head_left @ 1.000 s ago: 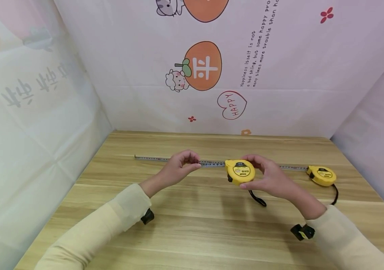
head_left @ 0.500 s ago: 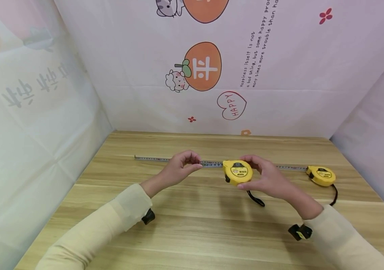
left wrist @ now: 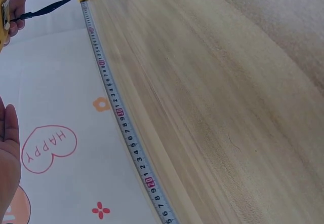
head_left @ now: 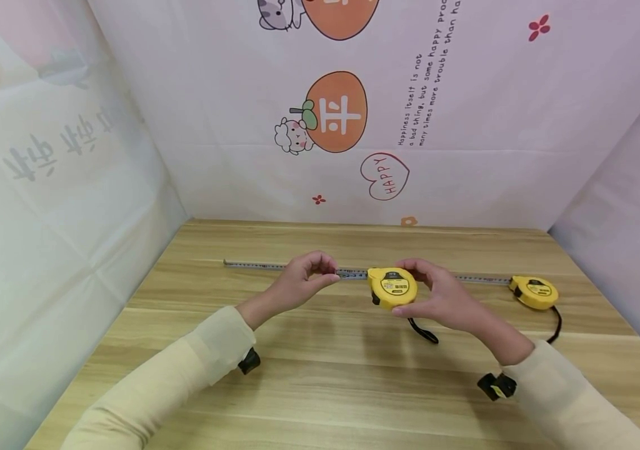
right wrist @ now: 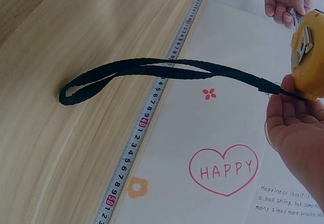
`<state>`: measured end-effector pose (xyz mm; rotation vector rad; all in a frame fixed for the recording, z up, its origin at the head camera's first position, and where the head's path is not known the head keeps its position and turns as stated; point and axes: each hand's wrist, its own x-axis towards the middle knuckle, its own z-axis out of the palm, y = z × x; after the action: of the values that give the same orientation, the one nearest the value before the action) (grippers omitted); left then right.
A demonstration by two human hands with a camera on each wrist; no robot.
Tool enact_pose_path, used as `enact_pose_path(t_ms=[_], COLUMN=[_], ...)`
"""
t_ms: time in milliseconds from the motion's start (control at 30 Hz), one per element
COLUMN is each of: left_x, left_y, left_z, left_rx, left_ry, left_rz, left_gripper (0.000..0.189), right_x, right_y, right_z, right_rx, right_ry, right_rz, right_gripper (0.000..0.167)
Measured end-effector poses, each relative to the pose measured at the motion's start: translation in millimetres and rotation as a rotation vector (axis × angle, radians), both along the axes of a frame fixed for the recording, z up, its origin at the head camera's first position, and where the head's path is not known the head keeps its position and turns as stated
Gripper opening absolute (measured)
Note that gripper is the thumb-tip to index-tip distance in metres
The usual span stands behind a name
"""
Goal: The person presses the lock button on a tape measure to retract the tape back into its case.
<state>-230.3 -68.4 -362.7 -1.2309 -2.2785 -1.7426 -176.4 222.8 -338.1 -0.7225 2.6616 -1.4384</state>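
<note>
My right hand (head_left: 440,292) grips a yellow tape measure (head_left: 395,287) by its case, above the table. A short stretch of its blade (head_left: 352,275) sticks out to the left. At the blade's end, my left hand (head_left: 302,281) pinches it between thumb and fingers. The case's black wrist strap (right wrist: 152,72) hangs in a loop in the right wrist view. Behind the hands, a second yellow tape measure (head_left: 536,292) lies on the right of the table. Its long blade (head_left: 252,265) is pulled out leftward across the wood, partly hidden by both hands.
The wooden table (head_left: 320,400) meets a white printed cloth (head_left: 241,156) at the back, with cloth walls on both sides. A black strap (head_left: 557,325) trails from the second tape measure. Black wrist cameras (head_left: 497,386) sit under both sleeves.
My right hand has moved slightly left with the tape measure, and the blade between the hands has become shorter. My left hand has hardly moved. The second tape measure lies as before.
</note>
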Motion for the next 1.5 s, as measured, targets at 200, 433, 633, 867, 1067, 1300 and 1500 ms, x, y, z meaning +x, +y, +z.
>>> enact_pose_path(t_ms=[200, 433, 633, 867, 1067, 1300, 1500], left_x=[0.0, -1.2, -1.5, -0.2, 0.8, 1.2, 0.9], left_y=[1.2, 3.8, 6.6, 8.6, 10.2, 12.7, 15.0], left_z=[0.1, -1.3, -2.1, -2.0, -1.5, -2.0, -2.7], left_rx=[-0.011, -0.014, -0.011, -0.009, -0.001, -0.008, -0.019], left_ry=[-0.015, -0.003, 0.004, 0.004, -0.001, -0.008, -0.005], left_rz=[0.003, 0.003, 0.002, -0.005, -0.013, -0.010, -0.003], left_gripper=[0.008, 0.008, 0.007, 0.007, 0.008, 0.009, 0.009], right_x=[-0.2, -0.2, 0.1, -1.1, -0.6, 0.3, 0.2], right_y=[-0.8, -3.3, -4.6, -7.1, -9.3, -10.4, -11.2], right_z=[-0.7, -1.4, -1.2, -3.0, -3.3, -2.5, -3.7], right_rx=[0.005, 0.001, -0.002, -0.020, -0.023, -0.020, -0.031], right_ry=[0.003, 0.002, -0.004, 0.017, 0.023, 0.016, 0.018], right_rz=[-0.002, -0.006, -0.008, 0.004, 0.003, 0.007, 0.019], right_gripper=[0.071, 0.070, 0.072, 0.068, 0.066, 0.066, 0.065])
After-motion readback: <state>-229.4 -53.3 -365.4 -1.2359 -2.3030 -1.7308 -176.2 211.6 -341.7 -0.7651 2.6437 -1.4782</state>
